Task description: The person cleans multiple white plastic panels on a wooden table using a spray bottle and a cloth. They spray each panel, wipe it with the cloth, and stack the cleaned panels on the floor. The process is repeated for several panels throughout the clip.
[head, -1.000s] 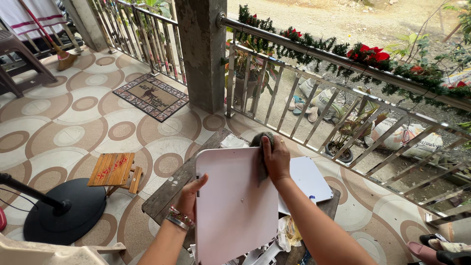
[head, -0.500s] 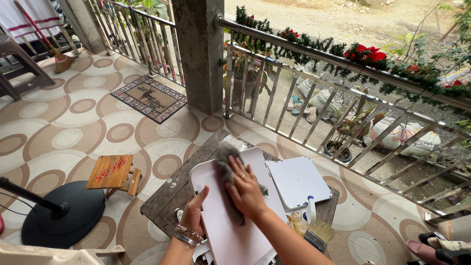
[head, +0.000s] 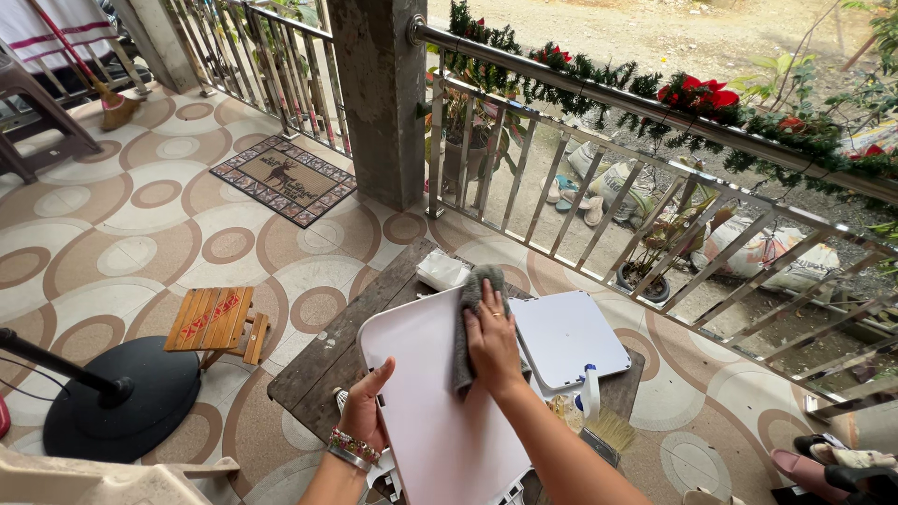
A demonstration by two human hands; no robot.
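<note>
Left hand grips left edge of white panel, tilted over wooden surface. Right hand flat, pressing grey cloth onto panel's upper part. Second white panel lies just right; brush near.

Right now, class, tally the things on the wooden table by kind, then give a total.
White panels: 2
Grey cloth: 1
White crumpled wrap: 1
Spray bottle: 1
Brush: 1
Total: 6

Bare forearms — beaded bracelets on left hand, ring on right hand.
</note>
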